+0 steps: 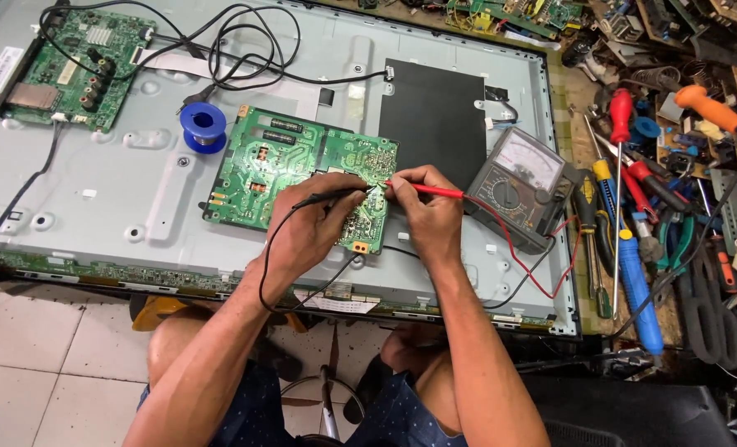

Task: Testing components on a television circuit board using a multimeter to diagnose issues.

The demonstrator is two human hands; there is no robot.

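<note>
A green circuit board (277, 161) lies solder side up on the grey metal back of a flat screen panel (112, 207). My left hand (310, 223) grips a black test probe (328, 197), its tip on the board's right part. My right hand (426, 211) grips a red test probe (430, 190), its tip touching the board close to the black one. Red and black leads run from both probes to a grey analogue multimeter (521, 186) resting at the panel's right side.
A second green board (70, 66) sits at the panel's top left with black cables looping from it. A blue solder spool (204, 126) stands beside the main board. Several screwdrivers and pliers (633, 248) crowd the bench at right. My knees and tiled floor are below.
</note>
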